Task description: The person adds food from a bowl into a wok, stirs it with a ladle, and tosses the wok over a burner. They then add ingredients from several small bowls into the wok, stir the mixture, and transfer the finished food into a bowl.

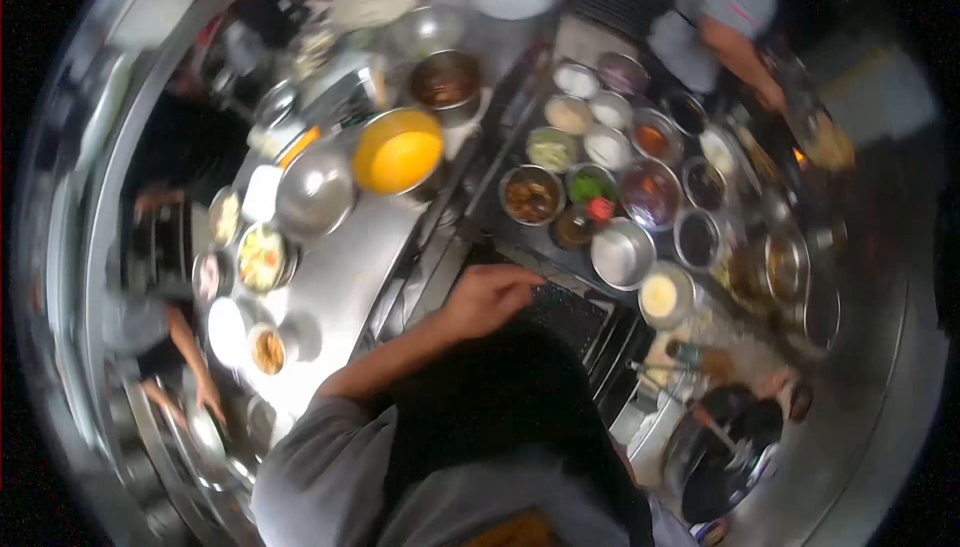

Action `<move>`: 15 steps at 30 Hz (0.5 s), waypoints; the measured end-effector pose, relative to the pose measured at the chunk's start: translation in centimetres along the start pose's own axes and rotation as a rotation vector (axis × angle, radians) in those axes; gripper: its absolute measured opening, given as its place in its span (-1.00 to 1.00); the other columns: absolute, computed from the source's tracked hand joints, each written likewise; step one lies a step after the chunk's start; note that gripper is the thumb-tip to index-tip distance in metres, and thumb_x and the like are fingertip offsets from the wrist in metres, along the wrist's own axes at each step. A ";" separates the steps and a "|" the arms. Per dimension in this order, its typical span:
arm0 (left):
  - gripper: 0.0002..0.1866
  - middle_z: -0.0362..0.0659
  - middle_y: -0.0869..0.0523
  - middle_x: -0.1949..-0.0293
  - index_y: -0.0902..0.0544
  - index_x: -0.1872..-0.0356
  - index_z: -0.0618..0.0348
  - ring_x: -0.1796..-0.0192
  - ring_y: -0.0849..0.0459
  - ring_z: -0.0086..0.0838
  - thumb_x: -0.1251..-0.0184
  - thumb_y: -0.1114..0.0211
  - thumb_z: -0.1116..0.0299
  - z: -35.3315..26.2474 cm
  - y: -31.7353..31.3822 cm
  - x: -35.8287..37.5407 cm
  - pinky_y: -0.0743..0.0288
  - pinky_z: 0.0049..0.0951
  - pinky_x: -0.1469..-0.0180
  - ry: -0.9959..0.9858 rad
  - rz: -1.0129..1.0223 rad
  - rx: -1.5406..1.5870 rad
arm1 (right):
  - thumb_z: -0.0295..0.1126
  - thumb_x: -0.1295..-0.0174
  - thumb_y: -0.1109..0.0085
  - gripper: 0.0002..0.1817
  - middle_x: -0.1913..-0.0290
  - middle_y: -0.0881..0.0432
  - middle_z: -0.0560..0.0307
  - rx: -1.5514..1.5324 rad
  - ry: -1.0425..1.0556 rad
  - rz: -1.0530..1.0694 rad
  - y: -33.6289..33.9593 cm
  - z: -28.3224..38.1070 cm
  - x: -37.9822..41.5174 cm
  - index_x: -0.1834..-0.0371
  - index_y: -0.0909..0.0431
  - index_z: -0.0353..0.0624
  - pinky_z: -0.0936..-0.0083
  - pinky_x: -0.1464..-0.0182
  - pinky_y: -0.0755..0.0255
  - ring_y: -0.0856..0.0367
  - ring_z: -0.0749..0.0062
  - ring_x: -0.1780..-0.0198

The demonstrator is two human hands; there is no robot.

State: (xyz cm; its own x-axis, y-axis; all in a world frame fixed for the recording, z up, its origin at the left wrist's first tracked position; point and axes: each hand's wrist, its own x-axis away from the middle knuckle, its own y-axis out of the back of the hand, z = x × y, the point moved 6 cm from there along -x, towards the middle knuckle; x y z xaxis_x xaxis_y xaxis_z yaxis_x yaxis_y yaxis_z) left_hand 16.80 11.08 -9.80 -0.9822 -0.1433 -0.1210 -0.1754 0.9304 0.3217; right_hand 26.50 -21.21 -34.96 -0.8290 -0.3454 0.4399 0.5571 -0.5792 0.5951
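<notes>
My left hand (490,299) is raised in front of my dark apron, above a black perforated surface (570,319). Its fingers are curled together, and no object shows in them. Just beyond it are a dark sauce container (574,228) and an empty-looking metal pot (622,253). My right hand cannot be seen. To the right of my body stands a dark wok (712,452) with a ladle in it.
Bowls of ingredients, including brown pieces (531,196), crowd the counter ahead. On the left steel counter (345,282) are a pot of yellow liquid (398,152) and an empty bowl (316,190). Co-workers stand at far left (135,322) and upper right (735,7), where a flame shows.
</notes>
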 end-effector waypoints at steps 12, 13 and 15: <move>-0.78 -0.14 -0.72 0.43 -0.69 0.07 0.24 0.37 -0.69 -0.58 -0.29 -0.22 0.52 -0.2 4.3 -21.5 -0.55 -0.53 0.27 -0.134 -0.077 -0.090 | -0.11 -0.28 -0.13 -0.62 0.23 -0.67 -0.21 -0.072 -0.414 -0.037 -1.1 -11.7 9.4 -0.01 -0.61 -0.14 0.14 0.24 -0.51 -0.66 -0.03 0.20; -0.78 -0.14 -0.72 0.42 -0.69 0.06 0.25 0.37 -0.67 -0.59 -0.29 -0.24 0.50 0.5 4.5 -24.0 -0.55 -0.52 0.26 -0.119 -0.082 -0.083 | -0.11 -0.28 -0.13 -0.62 0.23 -0.67 -0.21 -0.070 -0.431 -0.036 -1.0 -11.7 9.6 -0.01 -0.61 -0.14 0.14 0.24 -0.51 -0.66 -0.03 0.20; -0.72 -0.15 -0.72 0.37 -0.65 -0.02 0.18 0.36 -0.62 -0.58 -0.29 -0.25 0.47 2.2 4.6 -30.3 -0.54 -0.49 0.25 -0.191 -0.057 -0.077 | -0.11 -0.28 -0.13 -0.62 0.23 -0.67 -0.21 -0.077 -0.471 -0.050 -1.1 -11.5 10.5 -0.01 -0.61 -0.14 0.14 0.24 -0.51 -0.66 -0.03 0.20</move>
State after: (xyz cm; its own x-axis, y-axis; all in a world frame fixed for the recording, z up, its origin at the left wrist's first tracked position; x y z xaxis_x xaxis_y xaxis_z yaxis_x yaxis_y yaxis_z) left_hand 45.91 20.41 -6.69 -0.9412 -0.1219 -0.3150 -0.2425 0.8931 0.3790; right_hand 16.57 -32.66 -38.70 -0.7324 0.0460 0.6793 0.4969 -0.6459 0.5795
